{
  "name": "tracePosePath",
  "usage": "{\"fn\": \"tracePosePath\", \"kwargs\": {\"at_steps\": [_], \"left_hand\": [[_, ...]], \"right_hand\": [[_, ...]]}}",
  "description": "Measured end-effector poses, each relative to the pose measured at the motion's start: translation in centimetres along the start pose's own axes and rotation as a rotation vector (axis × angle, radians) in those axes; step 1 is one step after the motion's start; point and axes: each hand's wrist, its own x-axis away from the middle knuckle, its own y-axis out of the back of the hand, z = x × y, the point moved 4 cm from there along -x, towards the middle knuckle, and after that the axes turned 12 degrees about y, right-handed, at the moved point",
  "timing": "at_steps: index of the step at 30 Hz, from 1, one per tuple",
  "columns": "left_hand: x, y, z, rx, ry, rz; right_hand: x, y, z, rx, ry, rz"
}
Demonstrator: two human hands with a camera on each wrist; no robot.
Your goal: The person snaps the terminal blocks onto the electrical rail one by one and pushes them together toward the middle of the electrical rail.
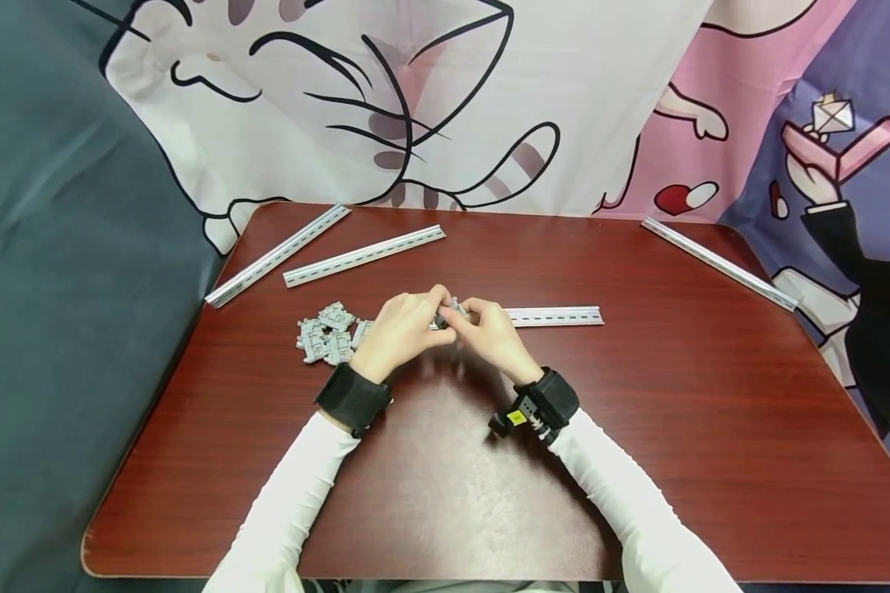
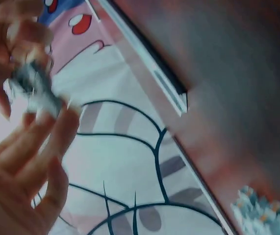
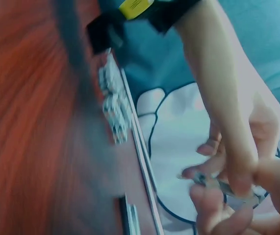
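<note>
Above the middle of the table, my left hand (image 1: 399, 328) and right hand (image 1: 495, 338) meet and pinch a small grey terminal block (image 2: 40, 93) between their fingertips. Fingers hide much of the block, and it is blurred in both wrist views. Just behind the hands lies a slotted metal DIN rail (image 1: 556, 316), its left part covered by them. Close to the left hand is a loose pile of similar grey terminal blocks (image 1: 328, 331), some showing orange spots in the left wrist view.
Two more slotted rails, one slanted (image 1: 278, 255) by the left edge and another (image 1: 363, 256) beside it, lie at the back left. A further rail (image 1: 719, 263) lies at the back right. The brown table (image 1: 712, 461) backs onto a printed cloth (image 1: 489, 99).
</note>
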Motion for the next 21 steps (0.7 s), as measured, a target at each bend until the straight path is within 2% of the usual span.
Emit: {"fn": "tracePosePath", "kwargs": {"at_steps": [2,4,7,9,12,16,21], "left_hand": [[0.0,-0.1,0.0,0.014,0.086,-0.053],[0.1,-0.2,0.1,0.072,0.197,-0.081],[0.1,-0.5,0.4,0.229,0.357,-0.094],[0.1,-0.6,0.6,0.313,0.418,-0.082],[0.1,-0.5,0.9,0.363,0.43,-0.024],[0.0,-0.5,1.1,0.333,0.411,0.065],[-0.2,-0.6,1.5,0.332,0.423,0.106]], "right_hand": [[-0.1,-0.4,-0.1,-0.077,-0.009,-0.056],[-0.1,-0.8,-0.1,-0.151,-0.002,-0.097],[-0.2,-1.5,0.0,-0.207,0.023,-0.124],[-0.2,-1.9,0.0,-0.199,0.041,-0.138],[-0.4,-2.0,-0.2,-0.188,0.044,-0.151],[-0.8,-2.0,-0.6,-0.196,0.02,-0.172],[-1.7,-2.2,-1.0,-0.14,-0.002,-0.196]]}}
